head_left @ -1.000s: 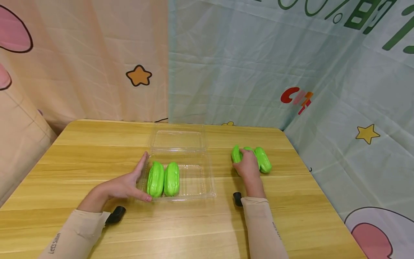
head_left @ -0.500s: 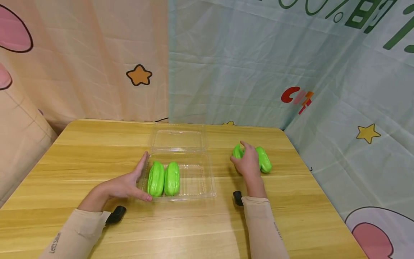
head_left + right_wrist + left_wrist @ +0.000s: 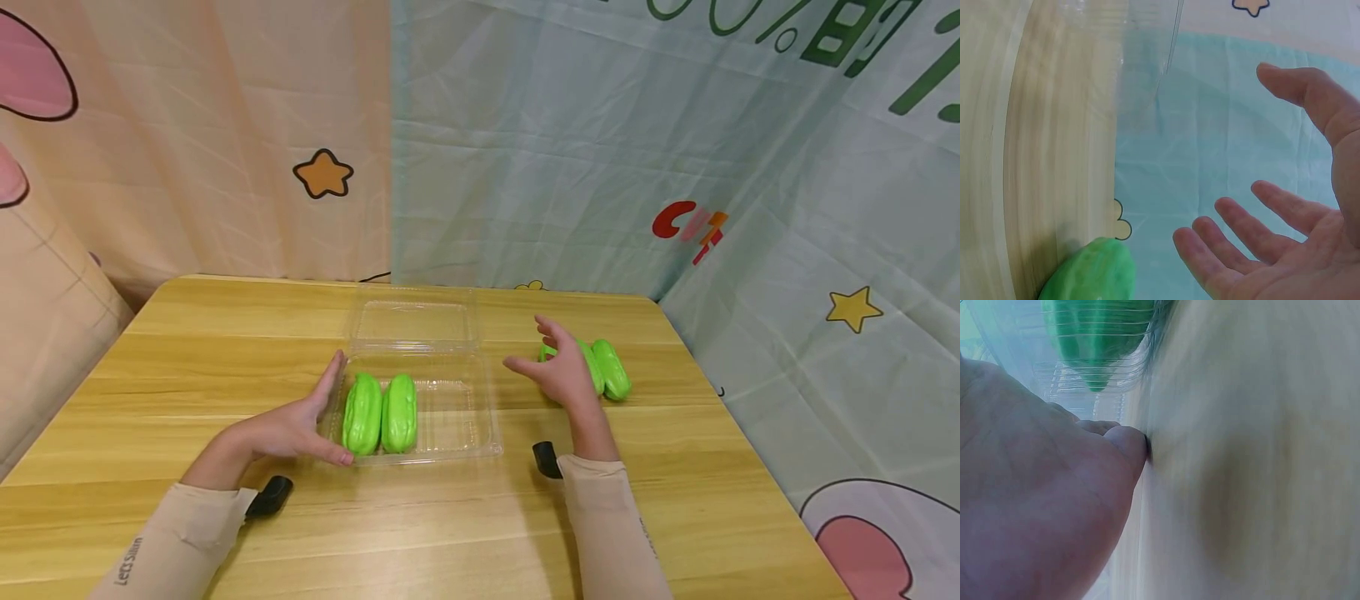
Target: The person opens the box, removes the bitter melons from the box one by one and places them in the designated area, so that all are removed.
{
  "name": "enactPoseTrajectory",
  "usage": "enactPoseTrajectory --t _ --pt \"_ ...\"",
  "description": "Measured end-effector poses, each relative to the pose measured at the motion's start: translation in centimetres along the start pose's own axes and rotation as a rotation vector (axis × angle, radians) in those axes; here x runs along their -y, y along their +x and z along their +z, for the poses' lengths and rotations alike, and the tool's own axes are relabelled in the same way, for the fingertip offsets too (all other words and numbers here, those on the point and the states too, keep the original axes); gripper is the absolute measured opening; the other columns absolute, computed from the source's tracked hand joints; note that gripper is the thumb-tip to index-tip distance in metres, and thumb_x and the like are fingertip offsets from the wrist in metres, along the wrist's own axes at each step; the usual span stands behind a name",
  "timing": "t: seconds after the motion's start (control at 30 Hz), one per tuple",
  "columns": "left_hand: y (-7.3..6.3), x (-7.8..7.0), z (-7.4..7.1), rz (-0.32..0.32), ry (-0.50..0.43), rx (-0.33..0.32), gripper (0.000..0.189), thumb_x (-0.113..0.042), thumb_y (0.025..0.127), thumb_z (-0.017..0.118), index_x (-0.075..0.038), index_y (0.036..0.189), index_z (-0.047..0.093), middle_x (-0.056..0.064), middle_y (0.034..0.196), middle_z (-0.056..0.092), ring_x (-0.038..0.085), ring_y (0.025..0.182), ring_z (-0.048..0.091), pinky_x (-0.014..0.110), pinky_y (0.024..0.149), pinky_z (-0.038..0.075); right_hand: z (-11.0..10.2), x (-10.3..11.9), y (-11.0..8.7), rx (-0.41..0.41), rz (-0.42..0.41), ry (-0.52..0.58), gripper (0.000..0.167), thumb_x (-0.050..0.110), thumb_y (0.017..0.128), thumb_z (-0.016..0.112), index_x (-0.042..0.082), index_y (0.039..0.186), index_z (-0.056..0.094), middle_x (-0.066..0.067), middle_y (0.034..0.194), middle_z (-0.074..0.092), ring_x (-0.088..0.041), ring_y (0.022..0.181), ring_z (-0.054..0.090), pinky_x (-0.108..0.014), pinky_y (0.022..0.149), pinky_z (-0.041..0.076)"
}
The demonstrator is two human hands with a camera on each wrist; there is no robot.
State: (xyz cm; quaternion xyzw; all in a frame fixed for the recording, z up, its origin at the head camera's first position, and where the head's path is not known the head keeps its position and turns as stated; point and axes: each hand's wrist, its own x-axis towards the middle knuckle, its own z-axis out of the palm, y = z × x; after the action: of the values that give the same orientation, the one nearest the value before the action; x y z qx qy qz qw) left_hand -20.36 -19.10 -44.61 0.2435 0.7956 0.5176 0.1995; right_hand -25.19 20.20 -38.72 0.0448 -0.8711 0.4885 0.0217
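Two bright green, lobed oblong pieces that look like toy vegetables (image 3: 380,415) lie side by side in the left part of a clear plastic clamshell box (image 3: 457,417), its lid raised at the back. My left hand (image 3: 292,432) rests against the box's left side, fingers and thumb straight and spread. My right hand (image 3: 564,371) hovers by a second group of green pieces (image 3: 611,371) on the table, partly covering them. Nothing is in it; in the right wrist view its fingers (image 3: 1241,228) and thumb stand apart, with one green piece (image 3: 1094,275) below.
The wooden table (image 3: 420,533) reaches back to a printed fabric curtain (image 3: 525,167). Another curtain (image 3: 847,375) hangs along the right side. A black wrist-camera mount (image 3: 270,497) sticks out from the left sleeve, and a second one (image 3: 547,459) from the right.
My right hand has come away from the leftmost green piece of the right-hand group, its fingers spreading and shifting left and up. My left hand and the box stay put.
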Motion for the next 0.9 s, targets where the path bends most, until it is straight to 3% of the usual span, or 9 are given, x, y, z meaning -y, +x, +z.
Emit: enactPoseTrajectory --t 0.17,0.57,0.9 --pt "0.0 0.0 0.0 -0.003 0.003 -0.001 0.147 -0.018 0.076 0.09 -0.023 0.151 -0.036 0.014 0.158 -0.036 0.048 0.143 -0.026 0.072 0.108 -0.008 0.5 0.7 -0.3 0.049 -0.038 0.059 0.087 0.02 0.08 0.087 0.009 0.154 0.041 -0.015 0.153 0.042 -0.035 0.138 0.04 -0.048 0.11 0.038" --pt "0.0 0.0 0.0 -0.001 0.007 -0.005 0.147 -0.019 0.075 0.091 -0.018 0.151 -0.035 0.014 0.159 -0.034 0.049 0.143 -0.024 0.073 0.108 -0.007 2.1 2.7 -1.4 0.156 -0.111 0.131 0.085 0.022 0.08 0.088 0.012 0.153 0.044 -0.014 0.151 0.045 -0.04 0.135 0.045 -0.049 0.108 0.041" --pt "0.0 0.0 0.0 -0.005 0.008 -0.005 0.147 -0.02 0.076 0.091 -0.022 0.151 -0.036 0.015 0.159 -0.034 0.049 0.143 -0.024 0.073 0.108 -0.006 4.0 3.6 -2.2 0.25 -0.091 0.132 0.086 0.022 0.081 0.087 0.017 0.154 0.042 -0.011 0.152 0.044 -0.043 0.134 0.045 -0.051 0.104 0.045"
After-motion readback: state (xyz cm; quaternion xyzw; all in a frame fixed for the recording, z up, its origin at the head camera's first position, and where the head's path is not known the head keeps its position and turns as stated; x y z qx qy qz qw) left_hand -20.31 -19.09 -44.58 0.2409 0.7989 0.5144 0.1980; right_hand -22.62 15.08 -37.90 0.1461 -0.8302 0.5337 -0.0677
